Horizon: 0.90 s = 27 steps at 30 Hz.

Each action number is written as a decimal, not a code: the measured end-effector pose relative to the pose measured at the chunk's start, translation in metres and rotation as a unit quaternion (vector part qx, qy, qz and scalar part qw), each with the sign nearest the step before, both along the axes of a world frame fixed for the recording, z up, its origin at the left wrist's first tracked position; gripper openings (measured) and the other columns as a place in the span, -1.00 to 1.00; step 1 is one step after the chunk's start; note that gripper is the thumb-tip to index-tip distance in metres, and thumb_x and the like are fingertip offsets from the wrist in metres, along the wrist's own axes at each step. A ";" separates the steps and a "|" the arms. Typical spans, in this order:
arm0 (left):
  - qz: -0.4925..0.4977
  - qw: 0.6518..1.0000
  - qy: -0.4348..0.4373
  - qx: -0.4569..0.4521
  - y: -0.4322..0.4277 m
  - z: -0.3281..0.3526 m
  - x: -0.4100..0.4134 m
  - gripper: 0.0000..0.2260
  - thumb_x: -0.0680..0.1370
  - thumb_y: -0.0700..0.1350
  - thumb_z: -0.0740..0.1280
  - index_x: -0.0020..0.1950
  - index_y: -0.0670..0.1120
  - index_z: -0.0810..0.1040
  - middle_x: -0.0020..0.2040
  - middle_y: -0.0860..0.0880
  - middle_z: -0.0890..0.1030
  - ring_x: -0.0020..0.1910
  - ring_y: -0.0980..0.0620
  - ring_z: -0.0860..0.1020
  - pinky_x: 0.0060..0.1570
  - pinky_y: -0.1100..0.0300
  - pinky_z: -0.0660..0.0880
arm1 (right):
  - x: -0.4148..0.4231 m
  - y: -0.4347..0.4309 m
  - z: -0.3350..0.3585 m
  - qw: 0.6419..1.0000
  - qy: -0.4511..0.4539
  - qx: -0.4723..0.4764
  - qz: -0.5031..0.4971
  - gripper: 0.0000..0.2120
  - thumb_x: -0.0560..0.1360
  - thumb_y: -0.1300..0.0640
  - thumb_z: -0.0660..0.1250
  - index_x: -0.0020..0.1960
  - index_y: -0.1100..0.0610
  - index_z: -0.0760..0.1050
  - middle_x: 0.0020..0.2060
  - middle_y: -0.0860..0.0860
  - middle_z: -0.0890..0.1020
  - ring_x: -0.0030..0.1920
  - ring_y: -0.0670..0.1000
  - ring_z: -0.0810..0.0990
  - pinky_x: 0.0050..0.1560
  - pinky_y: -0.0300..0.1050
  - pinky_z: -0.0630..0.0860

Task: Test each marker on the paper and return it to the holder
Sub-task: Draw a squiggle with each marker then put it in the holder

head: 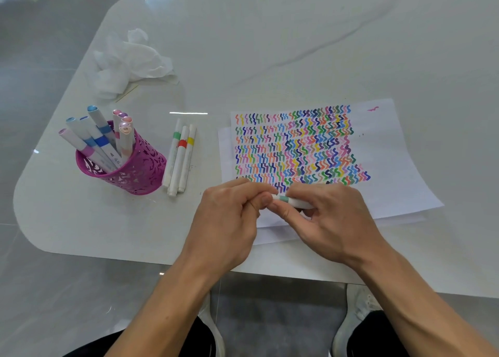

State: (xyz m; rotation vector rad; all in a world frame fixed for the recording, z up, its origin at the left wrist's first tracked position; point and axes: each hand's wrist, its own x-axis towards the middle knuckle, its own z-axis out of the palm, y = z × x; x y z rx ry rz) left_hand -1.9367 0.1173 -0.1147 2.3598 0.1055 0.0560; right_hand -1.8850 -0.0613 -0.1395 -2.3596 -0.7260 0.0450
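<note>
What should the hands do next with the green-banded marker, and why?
Probably the left hand pulls the cap off. It and the right hand grip the green-banded marker by opposite ends over the paper, near its front edge, and no tip shows. Whether it is already tested I cannot tell; if so, it goes to the pink holder instead.

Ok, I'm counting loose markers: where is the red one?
In the head view, the red marker lies on the table between the green marker and yellow marker, right of the holder and left of the paper.
</note>
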 end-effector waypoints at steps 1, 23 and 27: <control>0.001 1.000 -0.002 0.003 0.001 0.001 0.000 -0.84 0.61 -0.10 0.34 0.10 0.01 0.71 -0.09 0.16 0.65 -0.22 0.25 0.58 -0.18 0.51 0.43 | 0.000 -0.001 0.000 1.000 -0.002 -0.004 -0.007 -0.44 0.58 -0.36 0.25 -0.36 0.05 0.34 -0.54 -0.09 0.36 -0.51 -0.08 0.31 -0.46 -0.11 0.29; 0.078 0.990 0.050 0.111 0.017 -0.006 0.003 -0.80 0.56 0.02 0.40 0.18 0.05 0.62 -0.07 0.24 0.46 -0.21 0.39 0.46 -0.35 0.58 0.30 | 0.010 -0.011 0.000 0.942 0.238 0.231 -0.060 -0.73 0.70 0.24 0.23 0.16 -0.02 0.66 0.04 -0.14 0.74 -0.01 -0.06 0.76 0.08 -0.13 0.69; 0.081 0.988 0.054 0.119 0.016 -0.009 0.003 -0.78 0.55 0.04 0.41 0.16 0.05 0.62 -0.07 0.24 0.46 -0.24 0.37 0.45 -0.32 0.57 0.25 | 0.009 -0.014 0.003 0.946 0.251 0.200 -0.048 -0.69 0.62 0.35 0.35 0.17 -0.02 0.65 -0.01 -0.08 0.75 0.02 -0.05 0.75 0.14 -0.07 0.69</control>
